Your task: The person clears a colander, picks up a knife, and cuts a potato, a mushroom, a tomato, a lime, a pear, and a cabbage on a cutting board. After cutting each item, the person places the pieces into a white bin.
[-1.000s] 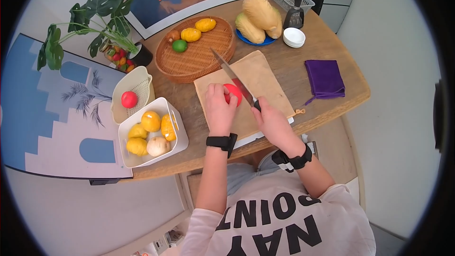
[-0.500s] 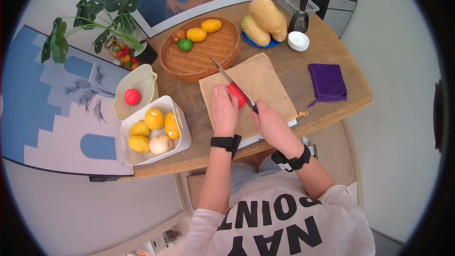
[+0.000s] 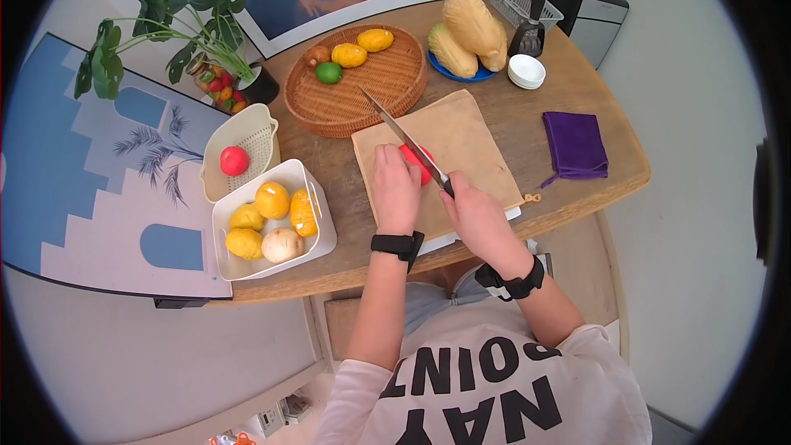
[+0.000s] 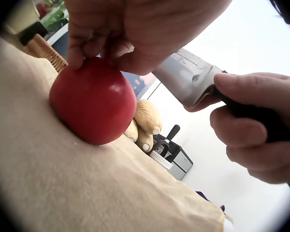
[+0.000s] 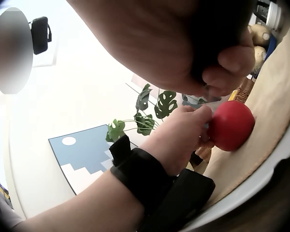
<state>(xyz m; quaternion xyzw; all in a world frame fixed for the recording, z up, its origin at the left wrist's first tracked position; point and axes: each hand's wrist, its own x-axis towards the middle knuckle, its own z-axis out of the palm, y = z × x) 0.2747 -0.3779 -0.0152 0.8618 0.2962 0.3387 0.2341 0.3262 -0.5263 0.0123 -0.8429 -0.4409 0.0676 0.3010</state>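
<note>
A round red tomato [image 4: 94, 104] sits on a tan cloth-like mat [image 3: 474, 140]. My left hand [image 3: 397, 189] holds it, fingertips and thumb pinching its upper part in the left wrist view. My right hand [image 3: 479, 214] grips the black handle of a broad-bladed kitchen knife [image 3: 401, 131]. In the head view the blade crosses over the tomato and points toward the wicker tray [image 3: 400, 86]. Seen from the left wrist, the blade [image 4: 183, 75] is raised beside the left hand, its far part hidden behind that hand.
Left of the mat stand a white bin [image 3: 317, 239] of yellow produce and a pale one, and a cream basket [image 3: 264, 144] with another red tomato [image 3: 234, 161]. Behind are a blue plate [image 3: 455, 74] of pale gourds and white bowls [image 3: 526, 72]. A purple cloth [image 3: 574, 145] lies right.
The knife has shifted left, so its blade now overlaps the tomato in the head view. My left fingers have drawn toward the tomato's left side. The head view has shifted slightly.
</note>
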